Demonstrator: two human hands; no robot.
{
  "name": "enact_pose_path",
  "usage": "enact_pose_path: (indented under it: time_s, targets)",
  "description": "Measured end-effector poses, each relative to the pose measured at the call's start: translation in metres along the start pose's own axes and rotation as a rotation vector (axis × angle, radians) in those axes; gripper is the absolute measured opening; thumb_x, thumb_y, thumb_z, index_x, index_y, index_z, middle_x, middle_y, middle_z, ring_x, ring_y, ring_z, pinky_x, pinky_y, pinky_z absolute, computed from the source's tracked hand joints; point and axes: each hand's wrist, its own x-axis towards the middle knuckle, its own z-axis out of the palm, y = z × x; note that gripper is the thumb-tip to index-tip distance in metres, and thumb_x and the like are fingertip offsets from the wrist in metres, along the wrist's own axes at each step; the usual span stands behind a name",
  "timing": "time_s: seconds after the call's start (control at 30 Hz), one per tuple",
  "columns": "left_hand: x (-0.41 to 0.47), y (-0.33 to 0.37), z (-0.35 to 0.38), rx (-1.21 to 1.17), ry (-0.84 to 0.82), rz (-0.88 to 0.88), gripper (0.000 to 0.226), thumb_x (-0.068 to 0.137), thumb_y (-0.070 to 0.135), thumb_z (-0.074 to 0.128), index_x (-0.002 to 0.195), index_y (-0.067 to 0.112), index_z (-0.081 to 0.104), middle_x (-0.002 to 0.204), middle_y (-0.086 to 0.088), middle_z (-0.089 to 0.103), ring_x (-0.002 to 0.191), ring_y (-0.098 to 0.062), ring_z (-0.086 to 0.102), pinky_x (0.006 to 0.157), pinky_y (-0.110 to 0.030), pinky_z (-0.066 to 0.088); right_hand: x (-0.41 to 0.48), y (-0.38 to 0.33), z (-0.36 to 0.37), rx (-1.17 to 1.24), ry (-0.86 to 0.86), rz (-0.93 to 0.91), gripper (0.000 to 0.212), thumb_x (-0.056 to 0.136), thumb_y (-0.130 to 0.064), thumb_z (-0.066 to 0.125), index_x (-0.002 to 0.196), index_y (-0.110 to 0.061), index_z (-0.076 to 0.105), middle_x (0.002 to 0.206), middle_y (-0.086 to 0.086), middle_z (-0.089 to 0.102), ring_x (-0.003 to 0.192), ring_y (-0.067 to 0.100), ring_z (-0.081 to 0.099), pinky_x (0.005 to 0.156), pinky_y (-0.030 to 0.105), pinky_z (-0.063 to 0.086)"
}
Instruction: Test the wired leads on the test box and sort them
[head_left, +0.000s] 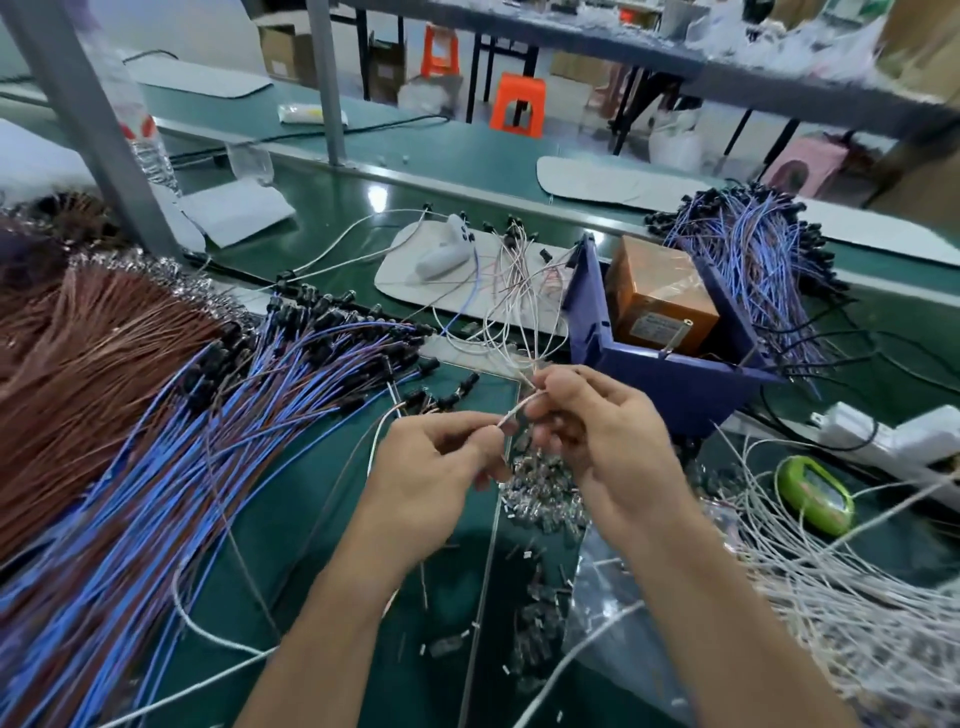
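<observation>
Thin white wired lead (521, 407) spans the hands. Left hand (436, 462) and right hand (602, 431) each pinch it, apparently near its ends.

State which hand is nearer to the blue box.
Right. The right hand is just in front of the blue box, at its near-left corner; the left hand sits further left. Both pinch a white lead.
</observation>
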Motion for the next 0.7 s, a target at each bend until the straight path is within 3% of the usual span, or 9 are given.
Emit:
enact_pose_path:
  time_s: [0.1,0.17,0.27,0.4,0.47,0.57,0.63,0.7]
  targets:
    - [-0.001,0.005,-0.005,0.042,-0.074,0.049,0.037,0.098,0.013,0.067,0.066,0.029,0.076,0.054,0.008,0.064,0.052,-0.005,0.052,0.054,-0.019,0.043,-0.022,0.018,0.019,-0.044,-0.022,-0.068,0.009,0.088,-0.008,0.073,0.084,-0.016,0.075,0.073,0.005,0.069,0.062,0.015,0.061,0.057,0.025,0.051]
    - [-0.001,0.008,-0.007,0.143,-0.163,0.075,0.034,0.097,0.022,0.066,0.063,0.019,0.068,0.054,0.008,0.06,0.051,-0.006,0.048,0.055,-0.025,0.038,-0.029,0.022,0.022,-0.111,-0.019,-0.148,0.017,0.097,-0.004,0.064,0.083,-0.01,0.073,0.072,0.007,0.068,0.061,0.017,0.063,0.057,0.027,0.054]
    - [-0.002,0.016,-0.01,0.122,-0.274,0.055,0.025,0.095,0.034,0.067,0.072,0.027,0.074,0.056,0.009,0.063,0.054,-0.009,0.048,0.055,-0.025,0.036,-0.031,0.003,0.003,-0.153,0.117,-0.23,0.019,0.095,-0.023,0.065,0.082,-0.016,0.076,0.072,0.0,0.068,0.062,0.01,0.058,0.056,0.021,0.049]
    - [-0.002,0.017,-0.01,0.026,-0.265,-0.009,0.018,0.091,0.018,0.078,0.078,0.03,0.081,0.058,0.005,0.067,0.055,-0.008,0.054,0.055,-0.019,0.04,-0.032,-0.017,-0.029,0.015,0.337,-0.189,0.023,0.082,-0.038,0.065,0.069,-0.025,0.078,0.069,-0.004,0.069,0.063,0.007,0.06,0.056,0.022,0.051]
    - [0.0,0.017,-0.006,-0.005,-0.204,-0.046,0.018,0.087,0.015,0.081,0.075,0.028,0.082,0.057,0.002,0.068,0.054,-0.01,0.055,0.055,-0.02,0.041,-0.035,-0.014,-0.038,0.045,0.382,-0.154,0.032,0.085,-0.043,0.06,0.064,-0.025,0.076,0.075,0.002,0.074,0.071,0.015,0.069,0.069,0.03,0.056]
    - [0.004,0.025,0.009,0.013,-0.218,-0.036,0.017,0.087,0.017,0.081,0.074,0.028,0.082,0.058,-0.001,0.069,0.05,-0.012,0.051,0.051,-0.025,0.042,-0.04,-0.01,-0.041,0.089,0.149,-0.075,0.04,0.098,-0.039,0.053,0.068,-0.019,0.071,0.091,0.018,0.076,0.095,0.031,0.074,0.092,0.046,0.056]
    - [0.006,0.031,0.022,0.008,-0.279,-0.016,0.016,0.086,0.016,0.082,0.075,0.027,0.083,0.06,-0.003,0.071,0.054,-0.011,0.058,0.057,-0.024,0.048,-0.038,-0.012,-0.04,0.26,0.067,-0.019,0.044,0.1,-0.039,0.05,0.066,-0.013,0.063,0.07,0.018,0.065,0.08,0.035,0.071,0.084,0.045,0.059]
    - [0.008,0.033,0.029,0.041,-0.328,-0.021,0.016,0.087,0.017,0.082,0.078,0.03,0.083,0.061,-0.002,0.072,0.056,-0.01,0.062,0.06,-0.021,0.049,-0.033,-0.018,-0.047,0.507,0.152,0.049,0.055,0.101,-0.046,0.044,0.056,-0.015,0.048,0.051,0.005,0.035,0.052,0.025,0.049,0.063,0.038,0.056]
